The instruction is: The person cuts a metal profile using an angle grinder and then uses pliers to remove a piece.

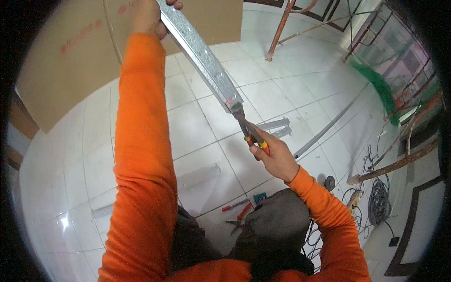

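My left hand (149,19) is closed around the upper end of a long metal stud channel (201,54), held up at a slant above the floor. A red mark shows near the channel's lower end. My right hand (279,160) grips a pair of snips (244,127) with red and yellow handles. Their dark jaws meet the lower end of the channel; whether they are closed on the metal I cannot tell. By my right knee lie a second plier-like tool (239,218) with red handles and a red-capped pen-like item (235,205).
Several metal strips lie on the white tiles, among them a long one (329,129) at right and short pieces (276,126). A brown board (70,70) stands at far left. Scaffold poles (282,30), tangled cables (378,202) and a green net (376,84) are at right.
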Available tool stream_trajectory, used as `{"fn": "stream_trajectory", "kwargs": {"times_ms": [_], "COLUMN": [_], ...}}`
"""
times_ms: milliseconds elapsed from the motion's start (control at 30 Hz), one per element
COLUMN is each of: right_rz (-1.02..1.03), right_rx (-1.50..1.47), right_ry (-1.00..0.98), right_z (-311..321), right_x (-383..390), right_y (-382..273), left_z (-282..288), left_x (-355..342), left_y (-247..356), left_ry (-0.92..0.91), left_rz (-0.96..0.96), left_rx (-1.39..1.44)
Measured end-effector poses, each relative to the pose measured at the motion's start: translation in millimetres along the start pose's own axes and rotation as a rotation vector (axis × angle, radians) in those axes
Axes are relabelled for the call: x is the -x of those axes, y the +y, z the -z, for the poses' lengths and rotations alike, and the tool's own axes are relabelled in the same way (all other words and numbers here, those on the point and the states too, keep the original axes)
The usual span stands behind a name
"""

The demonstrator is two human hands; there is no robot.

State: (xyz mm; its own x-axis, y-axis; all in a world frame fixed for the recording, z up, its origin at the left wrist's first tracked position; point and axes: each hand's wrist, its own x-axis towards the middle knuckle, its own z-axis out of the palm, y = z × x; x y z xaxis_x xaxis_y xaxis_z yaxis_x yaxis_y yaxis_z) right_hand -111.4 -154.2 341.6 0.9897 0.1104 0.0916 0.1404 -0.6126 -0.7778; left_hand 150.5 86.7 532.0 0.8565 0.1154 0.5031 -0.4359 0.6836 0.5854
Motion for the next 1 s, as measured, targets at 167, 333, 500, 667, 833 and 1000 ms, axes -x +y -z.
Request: {"fn": "stream_trajectory", "kwargs": {"times_ms": [167, 333, 500, 667, 833, 1000], "right_rz": [-0.001, -0.141, -0.079, -0.110, -0.147, -0.228], "right_rx": [-0.076, -0.281, -0.396, -0.256, -0.526, -0.676], "right_ry": [-0.024, -0.136, -0.238, -0.238, -0.186, 0.019], "right_z": [-3.1, -3.2, -1.1, -2.2, -6.2, -15.2], "right_x": [-1.8, 0.9, 2.7, 0.9, 0.6, -1.3], "right_y": [-2.7, -7.0, 1.1, -27.1, -31.6, -55.3], "left_z": [14.7, 29.9, 62.8, 72.0, 56.4, 42.2], "left_x": [-3.0, -7.4, -22.9, -23.0, -15.6, -6.4], "left_y": [25.7, 30.2, 33.4, 32.4, 31.1, 27.5], "left_ry": [-0.073, 0.152, 0.305, 0.289, 0.307, 0.250], "left_rz": [-0.064, -0.066, -0.135, -0.186, -0.286, -0.274], "left_rx": [0.018, -0.035, -0.094, -0.112, -0.209, -0.282]}}
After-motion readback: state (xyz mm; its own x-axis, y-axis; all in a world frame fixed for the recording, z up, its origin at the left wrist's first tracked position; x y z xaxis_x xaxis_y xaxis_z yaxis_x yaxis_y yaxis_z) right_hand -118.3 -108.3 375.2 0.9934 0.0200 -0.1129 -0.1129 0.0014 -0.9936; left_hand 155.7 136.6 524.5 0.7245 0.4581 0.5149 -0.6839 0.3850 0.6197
